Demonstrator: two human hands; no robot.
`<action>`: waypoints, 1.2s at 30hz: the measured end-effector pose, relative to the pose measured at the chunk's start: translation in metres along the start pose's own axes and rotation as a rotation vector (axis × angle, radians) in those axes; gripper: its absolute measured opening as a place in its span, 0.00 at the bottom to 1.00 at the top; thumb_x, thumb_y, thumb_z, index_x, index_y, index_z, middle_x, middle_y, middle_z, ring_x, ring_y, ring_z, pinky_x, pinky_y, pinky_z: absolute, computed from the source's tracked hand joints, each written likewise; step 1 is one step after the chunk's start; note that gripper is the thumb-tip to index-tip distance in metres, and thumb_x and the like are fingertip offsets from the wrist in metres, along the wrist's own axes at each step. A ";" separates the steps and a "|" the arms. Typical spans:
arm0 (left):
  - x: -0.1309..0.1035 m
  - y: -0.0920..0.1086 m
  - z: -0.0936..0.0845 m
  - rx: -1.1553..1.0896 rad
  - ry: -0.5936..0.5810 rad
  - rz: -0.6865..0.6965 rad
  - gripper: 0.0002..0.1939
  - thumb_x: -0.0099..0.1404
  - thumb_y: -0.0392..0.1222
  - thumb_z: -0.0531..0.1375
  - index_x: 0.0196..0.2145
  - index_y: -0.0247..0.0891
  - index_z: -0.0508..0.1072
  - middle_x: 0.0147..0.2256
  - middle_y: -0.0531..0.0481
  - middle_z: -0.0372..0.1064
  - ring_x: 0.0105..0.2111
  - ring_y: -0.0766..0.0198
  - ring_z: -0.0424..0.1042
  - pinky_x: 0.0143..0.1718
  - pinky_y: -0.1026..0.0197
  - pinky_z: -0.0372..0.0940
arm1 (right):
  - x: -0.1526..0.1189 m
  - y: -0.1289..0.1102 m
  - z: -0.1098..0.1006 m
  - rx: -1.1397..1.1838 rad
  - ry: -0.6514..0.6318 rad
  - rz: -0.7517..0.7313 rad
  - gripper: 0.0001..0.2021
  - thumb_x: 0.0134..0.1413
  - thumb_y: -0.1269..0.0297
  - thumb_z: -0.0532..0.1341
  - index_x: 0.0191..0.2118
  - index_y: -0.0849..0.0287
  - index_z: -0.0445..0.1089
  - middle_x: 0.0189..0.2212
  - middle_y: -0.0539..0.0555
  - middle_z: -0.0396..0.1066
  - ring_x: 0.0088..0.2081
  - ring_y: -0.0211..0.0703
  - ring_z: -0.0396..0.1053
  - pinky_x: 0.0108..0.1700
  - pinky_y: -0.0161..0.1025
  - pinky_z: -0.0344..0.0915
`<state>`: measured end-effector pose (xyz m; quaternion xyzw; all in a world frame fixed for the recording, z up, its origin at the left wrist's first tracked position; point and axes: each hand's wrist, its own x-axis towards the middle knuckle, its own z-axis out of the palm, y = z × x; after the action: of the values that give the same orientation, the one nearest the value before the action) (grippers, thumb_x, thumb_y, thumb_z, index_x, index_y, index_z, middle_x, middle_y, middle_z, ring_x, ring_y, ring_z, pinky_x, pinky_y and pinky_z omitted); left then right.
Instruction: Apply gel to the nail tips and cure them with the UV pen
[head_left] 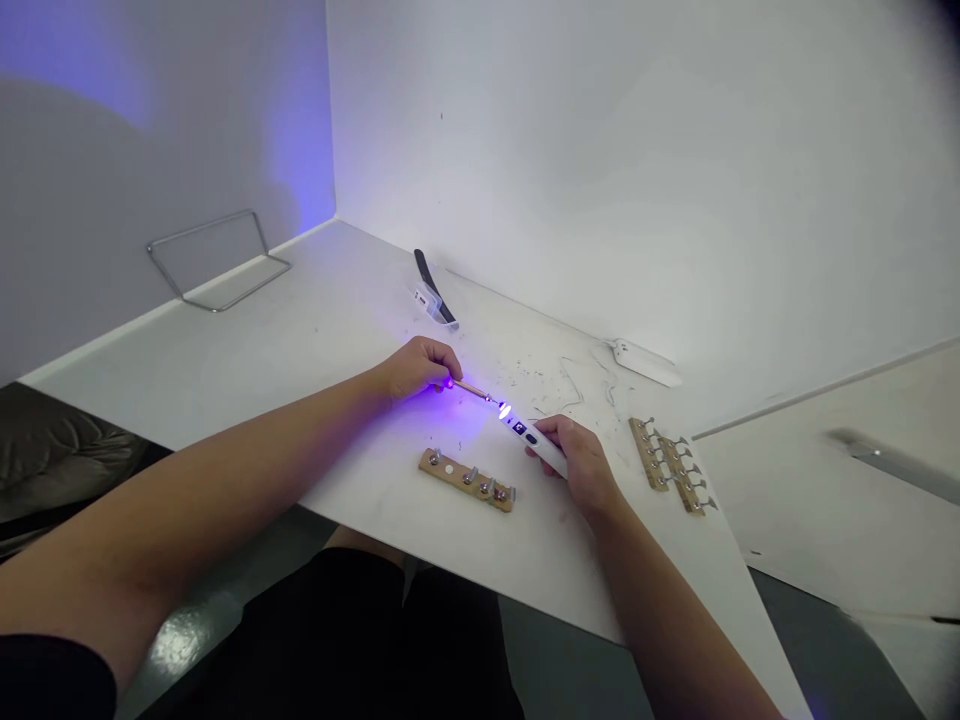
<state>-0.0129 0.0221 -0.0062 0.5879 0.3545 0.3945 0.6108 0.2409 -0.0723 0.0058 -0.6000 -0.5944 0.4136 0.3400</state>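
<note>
My left hand (pixel 424 368) pinches a thin copper-coloured stick (pixel 471 389) that points right toward the lamp. A small shiny piece at its far end sits in the glare, too small to make out. My right hand (pixel 577 450) grips a white handheld UV lamp (pixel 551 456) with a small dark display. Its lit head meets or nearly touches the stick's tip, throwing violet light over my left fingers and the table. Below my hands lies a wooden strip (pixel 457 481) carrying several small metal pieces, with one white round spot between them.
Two more wooden strips (pixel 649 455) with several metal stems lie right of my right hand. Behind are a black curved file-like strip (pixel 427 272), a clear plastic piece (pixel 433 304) and a white flat object (pixel 645 362). A metal wire frame (pixel 217 262) leans at the left wall. Dark crumbs dot the white table (pixel 352 300).
</note>
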 end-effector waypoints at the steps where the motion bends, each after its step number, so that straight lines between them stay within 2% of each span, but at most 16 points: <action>1: 0.000 -0.001 0.000 -0.004 0.003 0.004 0.06 0.42 0.29 0.57 0.20 0.32 0.73 0.16 0.54 0.65 0.19 0.71 0.62 0.23 0.65 0.57 | 0.000 0.001 -0.001 0.004 -0.026 -0.011 0.19 0.56 0.49 0.48 0.34 0.59 0.67 0.25 0.52 0.70 0.21 0.35 0.60 0.26 0.35 0.59; 6: 0.002 -0.004 -0.001 -0.015 0.007 0.014 0.07 0.42 0.28 0.57 0.21 0.32 0.73 0.17 0.53 0.66 0.19 0.71 0.61 0.23 0.65 0.56 | 0.001 0.001 -0.004 -0.014 -0.109 -0.044 0.10 0.46 0.62 0.60 0.36 0.58 0.66 0.30 0.51 0.70 0.29 0.39 0.66 0.30 0.35 0.62; 11: 0.001 -0.005 -0.001 -0.017 0.001 0.011 0.07 0.42 0.27 0.57 0.21 0.32 0.74 0.17 0.53 0.66 0.19 0.70 0.62 0.23 0.65 0.57 | 0.001 0.000 -0.006 -0.136 -0.121 -0.049 0.12 0.41 0.69 0.61 0.37 0.57 0.66 0.33 0.51 0.72 0.33 0.41 0.68 0.34 0.37 0.63; 16: 0.000 -0.003 -0.001 -0.005 -0.008 -0.006 0.07 0.42 0.28 0.57 0.21 0.32 0.73 0.16 0.53 0.65 0.19 0.70 0.62 0.23 0.65 0.56 | 0.001 -0.002 -0.005 -0.251 -0.093 -0.021 0.12 0.42 0.68 0.59 0.37 0.56 0.66 0.32 0.50 0.72 0.31 0.41 0.68 0.32 0.36 0.63; 24: 0.000 -0.005 -0.001 0.013 0.003 0.015 0.07 0.42 0.27 0.58 0.21 0.32 0.73 0.16 0.54 0.65 0.19 0.70 0.62 0.23 0.65 0.57 | 0.000 -0.009 -0.002 -0.264 -0.051 -0.029 0.11 0.40 0.69 0.59 0.35 0.57 0.68 0.31 0.49 0.72 0.31 0.40 0.69 0.32 0.36 0.64; 31: -0.002 -0.005 0.000 0.030 0.019 -0.005 0.06 0.42 0.28 0.58 0.22 0.32 0.73 0.17 0.54 0.66 0.19 0.70 0.63 0.24 0.65 0.58 | -0.001 -0.004 -0.004 -0.251 -0.043 -0.056 0.13 0.40 0.70 0.59 0.37 0.56 0.70 0.34 0.50 0.73 0.35 0.42 0.70 0.36 0.39 0.65; 36: -0.002 -0.004 0.001 0.011 0.024 -0.013 0.07 0.42 0.28 0.58 0.22 0.33 0.73 0.16 0.54 0.66 0.19 0.70 0.63 0.24 0.65 0.58 | 0.001 0.003 -0.007 -0.217 -0.061 -0.092 0.15 0.42 0.66 0.60 0.41 0.55 0.71 0.40 0.52 0.72 0.41 0.45 0.69 0.44 0.43 0.65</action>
<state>-0.0132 0.0197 -0.0098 0.5841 0.3676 0.3955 0.6060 0.2482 -0.0707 0.0059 -0.5925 -0.6726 0.3488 0.2737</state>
